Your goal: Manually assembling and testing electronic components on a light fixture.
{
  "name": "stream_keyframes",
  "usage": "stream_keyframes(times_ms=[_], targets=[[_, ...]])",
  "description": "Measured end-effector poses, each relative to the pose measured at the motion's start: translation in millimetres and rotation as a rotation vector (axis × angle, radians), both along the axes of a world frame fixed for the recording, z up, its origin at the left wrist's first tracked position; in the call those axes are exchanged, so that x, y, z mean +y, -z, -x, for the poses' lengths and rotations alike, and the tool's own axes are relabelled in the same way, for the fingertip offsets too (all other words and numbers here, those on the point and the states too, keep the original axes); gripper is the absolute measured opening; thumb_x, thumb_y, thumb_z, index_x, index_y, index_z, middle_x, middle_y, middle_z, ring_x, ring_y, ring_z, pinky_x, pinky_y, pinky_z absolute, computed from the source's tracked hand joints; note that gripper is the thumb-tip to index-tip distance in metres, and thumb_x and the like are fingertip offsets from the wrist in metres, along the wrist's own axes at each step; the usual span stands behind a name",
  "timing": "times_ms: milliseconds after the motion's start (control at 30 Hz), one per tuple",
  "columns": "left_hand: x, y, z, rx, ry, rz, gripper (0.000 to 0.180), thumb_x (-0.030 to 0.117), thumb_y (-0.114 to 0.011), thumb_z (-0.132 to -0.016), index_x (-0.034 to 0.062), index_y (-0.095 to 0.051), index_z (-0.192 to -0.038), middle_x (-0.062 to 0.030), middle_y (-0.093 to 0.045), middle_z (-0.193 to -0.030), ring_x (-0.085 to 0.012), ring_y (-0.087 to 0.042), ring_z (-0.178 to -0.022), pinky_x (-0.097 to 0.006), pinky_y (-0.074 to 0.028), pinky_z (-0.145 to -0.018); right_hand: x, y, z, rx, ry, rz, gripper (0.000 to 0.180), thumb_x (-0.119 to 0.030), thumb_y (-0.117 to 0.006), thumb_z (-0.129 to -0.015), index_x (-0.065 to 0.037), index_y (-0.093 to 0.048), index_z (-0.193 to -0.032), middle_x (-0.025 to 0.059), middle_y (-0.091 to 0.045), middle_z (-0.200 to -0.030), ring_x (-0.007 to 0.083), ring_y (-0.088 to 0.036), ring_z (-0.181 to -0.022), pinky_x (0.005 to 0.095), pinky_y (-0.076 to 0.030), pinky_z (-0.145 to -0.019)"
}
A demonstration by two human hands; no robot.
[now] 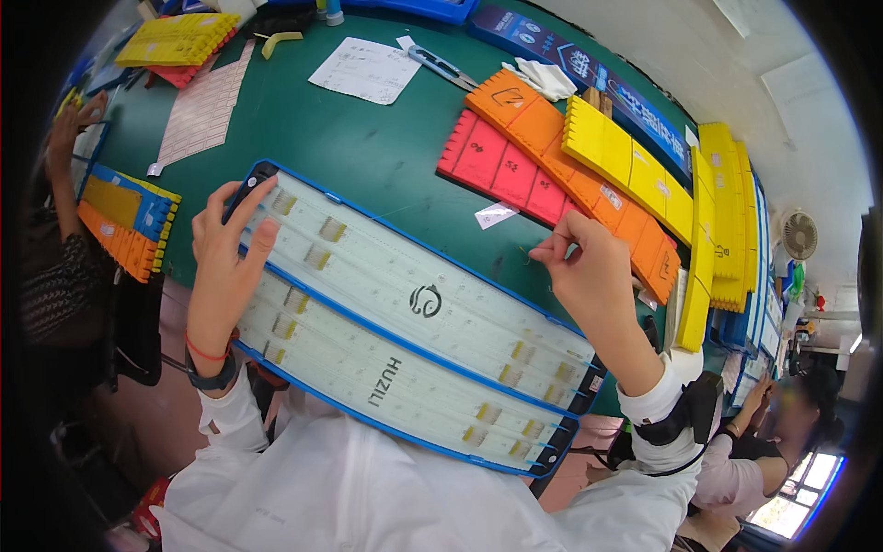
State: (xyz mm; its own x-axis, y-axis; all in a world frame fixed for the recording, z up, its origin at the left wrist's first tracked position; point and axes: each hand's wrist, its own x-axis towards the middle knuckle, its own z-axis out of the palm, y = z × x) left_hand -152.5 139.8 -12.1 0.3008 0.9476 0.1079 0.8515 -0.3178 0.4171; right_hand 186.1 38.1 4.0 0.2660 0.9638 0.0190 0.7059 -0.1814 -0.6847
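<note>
A long blue-framed case (368,317) with clear lids lies tilted in front of me, its near side against my white shirt. Through the lids show several small yellowish bundles in pairs. My left hand (225,248) rests on the case's left end, fingers stretched and thumb apart over the lid. My right hand (589,267) hovers above the far right edge of the case, thumb and forefinger pinched together. A thin, thread-like strand pokes out from those fingertips; its kind is too fine to make out. A small white label (497,215) lies on the table just beyond.
Red (501,166), orange (589,166) and yellow foam winder boards (627,158) overlap at the right. Farther back on the green table (276,120) lie a handwritten sheet (363,70), a utility knife (441,68) and a blue box (589,78). Other people work at both sides.
</note>
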Motion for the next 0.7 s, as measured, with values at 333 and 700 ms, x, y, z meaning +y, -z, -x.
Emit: stream_keyframes(times_ms=[333,700], targets=[[-6.3,6.3,-0.3,-0.003,0.019,-0.089,0.043,0.040,-0.061,-0.086,0.0224,-0.057,-0.125,-0.0140,-0.044,-0.125,-0.0361,-0.039,-0.113,-0.047,-0.032,-0.097,-27.8,-9.6,-4.9,-0.447,-0.149,-0.120,0.026,0.016,-0.049,-0.063,-0.003,-0.042,-0.078,0.0130,-0.045,-0.073,0.0318,-0.048,-0.074,0.0389,-0.039,-0.061],[-84.1,-48.3,-90.4,0.054,0.445,0.103,0.080,0.059,-0.059,-0.078,0.0094,-0.040,-0.138,-0.0225,-0.021,-0.148,-0.0497,-0.019,-0.133,-0.065,-0.015,-0.102,-59.8,-28.9,18.1,-0.198,-0.131,0.139,0.034,0.017,-0.051,-0.062,-0.004,-0.042,-0.087,0.0117,-0.050,-0.079,0.0327,-0.051,-0.079,0.0411,-0.042,-0.065]])
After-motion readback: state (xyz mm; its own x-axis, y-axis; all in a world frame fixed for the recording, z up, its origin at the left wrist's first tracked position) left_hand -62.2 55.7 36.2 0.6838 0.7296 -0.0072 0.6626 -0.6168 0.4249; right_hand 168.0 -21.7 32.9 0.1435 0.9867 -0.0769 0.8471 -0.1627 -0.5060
